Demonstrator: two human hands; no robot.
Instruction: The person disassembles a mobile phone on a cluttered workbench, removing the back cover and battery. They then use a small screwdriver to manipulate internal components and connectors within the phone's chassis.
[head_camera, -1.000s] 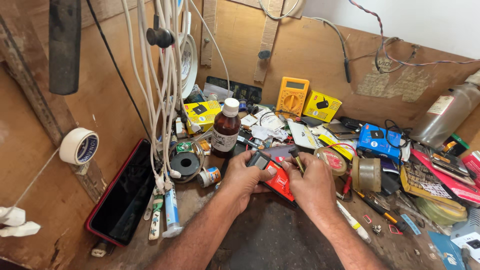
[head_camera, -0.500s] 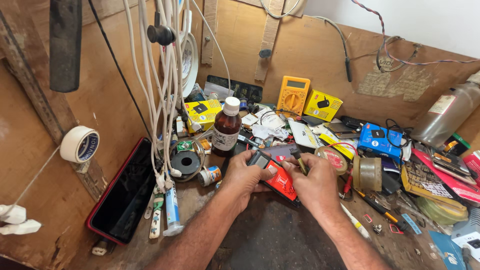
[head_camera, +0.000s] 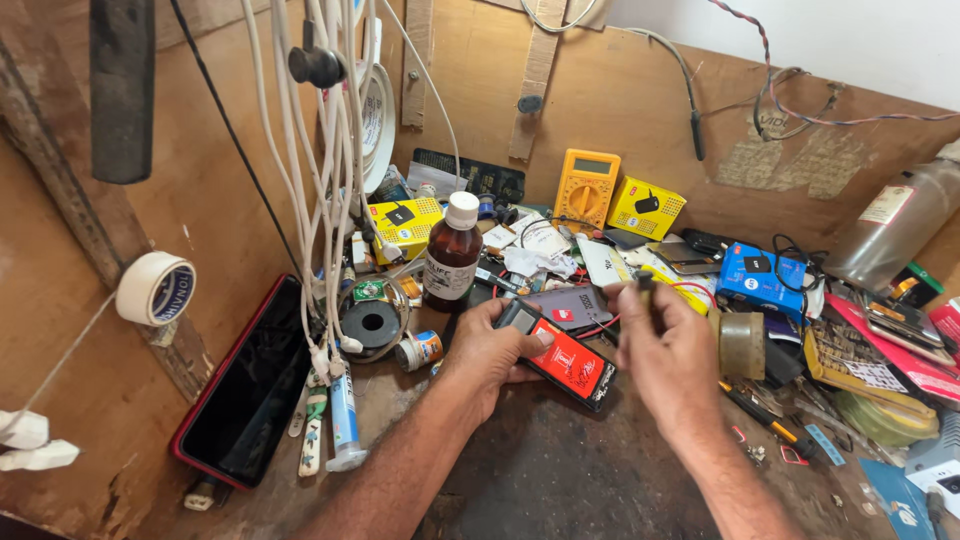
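Head view: your left hand (head_camera: 490, 350) grips a black flat device with a red label (head_camera: 560, 355) near the table's (head_camera: 560, 470) middle; your right hand (head_camera: 665, 350) pinches a small dark part above it; a brown bottle (head_camera: 452, 255) with a white label stands just beyond, yellow boxes (head_camera: 645, 208) farther back, a blue box (head_camera: 760, 280) at right.

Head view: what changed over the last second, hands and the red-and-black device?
The right hand has lifted off the flat red-and-black device and risen a little, now pinching a small dark part with thin red wires trailing from it. The left hand keeps holding the device at its left end on the bench. The brown glass bottle and yellow multimeter have not moved.
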